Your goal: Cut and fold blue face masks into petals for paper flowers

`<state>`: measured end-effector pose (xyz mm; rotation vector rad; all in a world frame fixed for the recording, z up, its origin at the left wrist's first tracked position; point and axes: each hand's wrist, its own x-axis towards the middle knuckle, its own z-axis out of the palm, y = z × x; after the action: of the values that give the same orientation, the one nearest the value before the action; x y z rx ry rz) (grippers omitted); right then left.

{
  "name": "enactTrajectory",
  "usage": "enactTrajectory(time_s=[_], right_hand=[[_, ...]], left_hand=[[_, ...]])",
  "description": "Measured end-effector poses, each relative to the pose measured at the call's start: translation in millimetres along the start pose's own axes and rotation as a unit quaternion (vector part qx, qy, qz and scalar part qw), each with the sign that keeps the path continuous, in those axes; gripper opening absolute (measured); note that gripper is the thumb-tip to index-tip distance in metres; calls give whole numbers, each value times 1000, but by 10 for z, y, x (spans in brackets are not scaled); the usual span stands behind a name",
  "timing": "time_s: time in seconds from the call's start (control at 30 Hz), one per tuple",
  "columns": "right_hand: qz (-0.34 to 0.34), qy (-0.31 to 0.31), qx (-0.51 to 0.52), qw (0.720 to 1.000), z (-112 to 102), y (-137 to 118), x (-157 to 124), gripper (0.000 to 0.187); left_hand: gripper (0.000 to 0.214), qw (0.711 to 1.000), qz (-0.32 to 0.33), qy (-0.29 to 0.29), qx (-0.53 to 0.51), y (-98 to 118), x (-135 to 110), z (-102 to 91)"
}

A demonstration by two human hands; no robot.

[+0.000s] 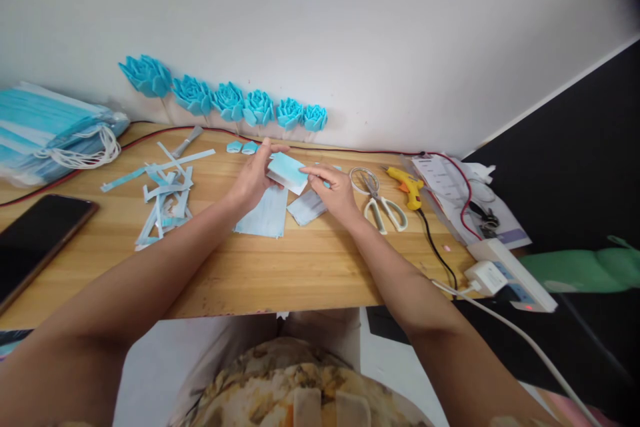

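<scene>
My left hand (253,177) grips a folded blue mask cloth piece (287,171) just above the wooden table (300,267), fingers curled round its left edge. My right hand (334,190) pinches the same piece at its right corner. Below them lie two flat blue cloth pieces: a larger one (263,217) and a smaller one (306,208) partly under my right hand.
A row of blue cloth flowers (230,99) leans on the wall. Cut blue strips (165,197) lie left, a stack of face masks (50,130) far left, a phone (35,240). Scissors (380,203), a yellow glue gun (406,185), papers and a power strip (510,273) sit right.
</scene>
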<state>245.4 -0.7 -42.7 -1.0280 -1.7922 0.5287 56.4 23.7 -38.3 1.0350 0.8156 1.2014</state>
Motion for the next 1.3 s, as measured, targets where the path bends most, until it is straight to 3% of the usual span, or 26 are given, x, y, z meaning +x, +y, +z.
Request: enactTrajectory(time_s=[0.07, 0.17, 0.33, 0.43, 0.6, 0.67, 0.77, 0.83, 0.9, 1.03, 1.3], right_hand=[[10, -1, -6, 1000, 1, 11, -4, 27], [24, 1, -5, 1000, -1, 20, -11, 26], [93, 12, 44, 995, -26, -13, -2, 37], [129, 5, 85, 988, -36, -37, 14, 43], [163, -52, 55, 984, -12, -53, 23, 31], [164, -39, 70, 983, -1, -53, 21, 29], [158, -8, 119, 980, 8, -43, 20, 29], [155, 5, 140, 978, 11, -32, 20, 28], [152, 11, 149, 977, 12, -21, 18, 28], [156, 7, 144, 977, 6, -4, 13, 31], [145, -51, 137, 979, 19, -21, 4, 36]], left_hand=[[59, 1000, -4, 0, -5, -4, 17, -13], [47, 1000, -2, -2, 12, 12, 15, -13], [52, 991, 31, -11, 129, 45, -35, 17], [52, 977, 68, -34, 202, 49, -58, 48], [53, 940, 155, -47, 301, 47, -79, 88], [58, 960, 130, -27, 248, 40, -82, 91], [63, 994, 4, -37, 100, 19, -84, 87], [50, 993, -84, -79, 36, -1, -84, 83], [37, 988, -117, -95, 18, -20, -81, 81], [28, 994, -70, -44, 71, -13, -75, 83], [23, 966, 21, -38, 253, 35, -110, 117]])
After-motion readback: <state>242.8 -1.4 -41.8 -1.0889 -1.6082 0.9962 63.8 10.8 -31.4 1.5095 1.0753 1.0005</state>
